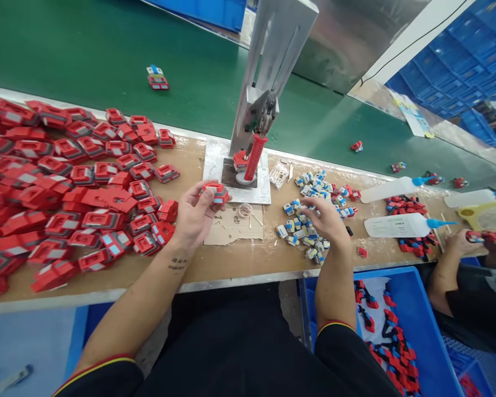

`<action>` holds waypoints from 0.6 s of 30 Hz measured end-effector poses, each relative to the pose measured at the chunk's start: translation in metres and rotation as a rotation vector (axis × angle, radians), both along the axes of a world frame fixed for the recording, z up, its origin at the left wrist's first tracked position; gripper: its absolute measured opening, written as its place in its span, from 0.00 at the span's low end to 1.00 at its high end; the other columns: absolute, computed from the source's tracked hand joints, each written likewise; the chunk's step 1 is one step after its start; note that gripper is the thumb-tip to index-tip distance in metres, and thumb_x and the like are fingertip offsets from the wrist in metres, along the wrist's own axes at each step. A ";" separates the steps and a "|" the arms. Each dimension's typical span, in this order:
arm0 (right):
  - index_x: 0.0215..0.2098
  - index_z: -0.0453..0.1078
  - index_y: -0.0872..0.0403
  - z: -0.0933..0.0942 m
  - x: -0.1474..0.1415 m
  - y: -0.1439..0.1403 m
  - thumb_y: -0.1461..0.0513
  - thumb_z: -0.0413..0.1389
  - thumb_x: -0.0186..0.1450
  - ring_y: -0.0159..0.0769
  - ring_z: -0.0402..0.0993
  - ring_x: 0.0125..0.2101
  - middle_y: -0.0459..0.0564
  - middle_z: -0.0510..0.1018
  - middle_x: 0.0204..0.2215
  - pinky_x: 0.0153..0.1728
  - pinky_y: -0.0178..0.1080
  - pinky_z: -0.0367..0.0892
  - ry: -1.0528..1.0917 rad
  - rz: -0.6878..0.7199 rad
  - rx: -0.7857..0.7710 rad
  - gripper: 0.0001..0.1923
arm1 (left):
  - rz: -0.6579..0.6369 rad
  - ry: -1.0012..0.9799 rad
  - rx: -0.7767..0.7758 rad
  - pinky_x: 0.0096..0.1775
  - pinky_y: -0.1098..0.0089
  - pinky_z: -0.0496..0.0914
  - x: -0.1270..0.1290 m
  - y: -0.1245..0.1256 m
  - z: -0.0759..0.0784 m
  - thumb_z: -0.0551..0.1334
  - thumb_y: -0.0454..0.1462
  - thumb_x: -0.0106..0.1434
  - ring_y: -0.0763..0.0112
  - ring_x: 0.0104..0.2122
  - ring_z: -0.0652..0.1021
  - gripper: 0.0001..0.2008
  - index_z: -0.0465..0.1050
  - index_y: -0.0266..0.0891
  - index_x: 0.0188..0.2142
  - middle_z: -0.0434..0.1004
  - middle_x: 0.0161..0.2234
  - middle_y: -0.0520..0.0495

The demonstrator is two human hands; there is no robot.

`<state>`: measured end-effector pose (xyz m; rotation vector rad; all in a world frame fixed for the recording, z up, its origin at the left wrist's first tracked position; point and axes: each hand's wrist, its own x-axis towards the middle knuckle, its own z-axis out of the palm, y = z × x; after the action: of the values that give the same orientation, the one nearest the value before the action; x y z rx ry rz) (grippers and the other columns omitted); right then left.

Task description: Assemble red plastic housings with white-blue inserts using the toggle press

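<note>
My left hand [196, 214] is closed round a red plastic toy part [215, 193] with a grey band, raised in front of the press. My right hand [326, 219] reaches over a loose heap of small white blocks [296, 227] with blue and yellow patches. Its fingers are apart, and I see nothing held in them. Between the hands stands a lever press [261, 118] with a red handle [255, 157]; another red part [240, 160] sits under it. Many similar red parts [89, 175] are piled to the left.
A cardboard piece [215, 234] bears a small round dish [245, 210] and cotton swabs. White squeeze bottles [391, 226] lie at right, near a co-worker's hands [458, 242]. Below is a blue bin [432, 314] of red and black pieces. The green conveyor belt [107, 60] runs behind.
</note>
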<state>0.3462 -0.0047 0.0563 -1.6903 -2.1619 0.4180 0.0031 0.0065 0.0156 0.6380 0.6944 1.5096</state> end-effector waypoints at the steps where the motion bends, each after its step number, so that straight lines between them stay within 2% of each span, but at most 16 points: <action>1: 0.49 0.76 0.49 0.002 -0.001 -0.003 0.59 0.58 0.71 0.47 0.82 0.45 0.54 0.85 0.44 0.49 0.52 0.76 0.132 -0.034 0.057 0.10 | -0.014 -0.006 0.004 0.28 0.74 0.76 0.002 -0.001 -0.001 0.81 0.52 0.52 0.70 0.29 0.84 0.26 0.80 0.40 0.42 0.84 0.33 0.48; 4: 0.53 0.72 0.45 0.010 -0.020 -0.009 0.56 0.58 0.73 0.43 0.84 0.46 0.50 0.83 0.45 0.46 0.49 0.81 0.546 -0.016 0.145 0.11 | -0.031 -0.032 0.012 0.30 0.74 0.77 0.006 -0.005 -0.004 0.82 0.48 0.52 0.72 0.30 0.84 0.28 0.78 0.42 0.47 0.84 0.34 0.50; 6: 0.54 0.70 0.43 0.014 -0.044 -0.006 0.54 0.57 0.75 0.40 0.85 0.43 0.49 0.80 0.46 0.40 0.45 0.84 0.772 0.067 0.107 0.11 | -0.024 -0.041 0.011 0.32 0.75 0.78 0.008 -0.007 -0.004 0.83 0.46 0.49 0.73 0.30 0.84 0.29 0.77 0.42 0.47 0.84 0.33 0.52; 8: 0.53 0.70 0.43 0.017 -0.071 0.000 0.53 0.57 0.75 0.38 0.85 0.40 0.49 0.79 0.47 0.33 0.40 0.84 0.920 0.156 0.066 0.10 | -0.019 -0.020 0.026 0.34 0.76 0.78 0.007 -0.008 -0.004 0.85 0.45 0.46 0.73 0.31 0.84 0.29 0.77 0.40 0.42 0.85 0.34 0.51; 12: 0.49 0.73 0.45 0.010 -0.109 0.015 0.56 0.57 0.75 0.35 0.85 0.38 0.49 0.78 0.45 0.29 0.35 0.82 1.075 0.335 0.079 0.06 | -0.013 0.056 0.093 0.35 0.73 0.79 0.001 -0.006 -0.004 0.85 0.47 0.44 0.70 0.33 0.85 0.28 0.80 0.38 0.40 0.86 0.37 0.46; 14: 0.47 0.75 0.47 0.001 -0.119 0.018 0.56 0.58 0.75 0.35 0.86 0.37 0.50 0.79 0.45 0.30 0.36 0.83 1.099 0.357 0.076 0.06 | -0.004 0.066 0.110 0.37 0.73 0.79 -0.001 -0.004 -0.005 0.85 0.48 0.44 0.71 0.33 0.84 0.28 0.81 0.39 0.40 0.86 0.38 0.45; 16: 0.49 0.77 0.47 -0.007 -0.123 0.016 0.55 0.63 0.72 0.37 0.86 0.37 0.54 0.79 0.48 0.32 0.38 0.84 1.085 0.343 0.065 0.10 | -0.001 0.066 0.113 0.39 0.72 0.80 0.000 -0.004 -0.007 0.85 0.47 0.45 0.71 0.34 0.84 0.27 0.82 0.39 0.41 0.86 0.39 0.45; 18: 0.54 0.77 0.47 -0.013 -0.126 0.012 0.54 0.68 0.67 0.39 0.85 0.40 0.57 0.78 0.53 0.33 0.38 0.85 1.048 0.326 0.073 0.19 | 0.004 0.081 0.119 0.41 0.71 0.80 0.002 -0.005 -0.009 0.84 0.47 0.46 0.70 0.36 0.85 0.27 0.82 0.40 0.41 0.86 0.41 0.44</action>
<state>0.2198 0.0075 0.0436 -0.7430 -1.5728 1.0151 0.0053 0.0018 0.0066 0.7921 0.6709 1.5442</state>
